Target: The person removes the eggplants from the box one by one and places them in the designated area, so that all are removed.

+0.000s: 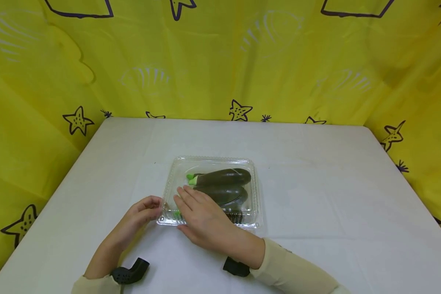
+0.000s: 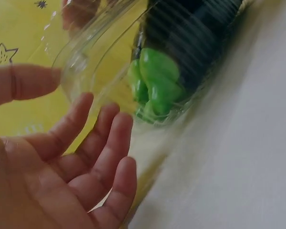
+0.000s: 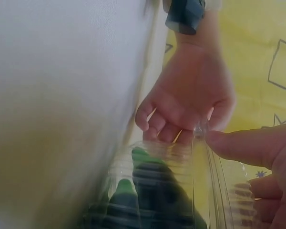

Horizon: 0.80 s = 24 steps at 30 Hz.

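Clear container point(image 1: 256, 192) on white table point(image 1: 316, 183), eggplants point(image 1: 224, 177) inside. Left hand point(image 1: 137, 214) at container's near-left corner: thumb by rim, fingers loosely spread, no grip closed. Right hand point(image 1: 206, 220) laid across container's near-left top, fingers straight. Left wrist cam shows a green stem end point(image 2: 157, 86) head view mostly hides; right wrist cam adds left palm.

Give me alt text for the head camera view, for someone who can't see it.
A clear plastic container of dark eggplants sits on a white table, a person's right hand lying across its top and left hand by its near left corner. A yellow backdrop with starfish drawings hangs behind.
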Tool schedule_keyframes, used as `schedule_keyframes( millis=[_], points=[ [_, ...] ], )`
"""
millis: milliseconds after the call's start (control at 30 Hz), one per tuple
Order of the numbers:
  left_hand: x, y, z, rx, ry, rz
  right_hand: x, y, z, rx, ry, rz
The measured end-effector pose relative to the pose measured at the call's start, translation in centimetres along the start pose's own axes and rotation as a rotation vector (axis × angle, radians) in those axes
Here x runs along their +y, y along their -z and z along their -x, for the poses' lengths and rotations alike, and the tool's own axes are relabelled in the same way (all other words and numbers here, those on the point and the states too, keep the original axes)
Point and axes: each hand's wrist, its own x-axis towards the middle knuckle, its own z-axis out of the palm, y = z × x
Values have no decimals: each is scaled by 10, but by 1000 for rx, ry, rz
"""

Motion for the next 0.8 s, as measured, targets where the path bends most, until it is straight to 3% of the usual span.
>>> schedule_keyframes(
  millis=[233,467,800],
  points=[
    [-11,13,-2,-193,-93,152,-6,-5,-7,7,-16,30],
    [-14,15,-3,-263,-102,200,-11,-5,-10,-26,-35,87],
    [-15,17,-2,-368,-140,221,-14,-8,-14,1,-59,131]
  ],
)
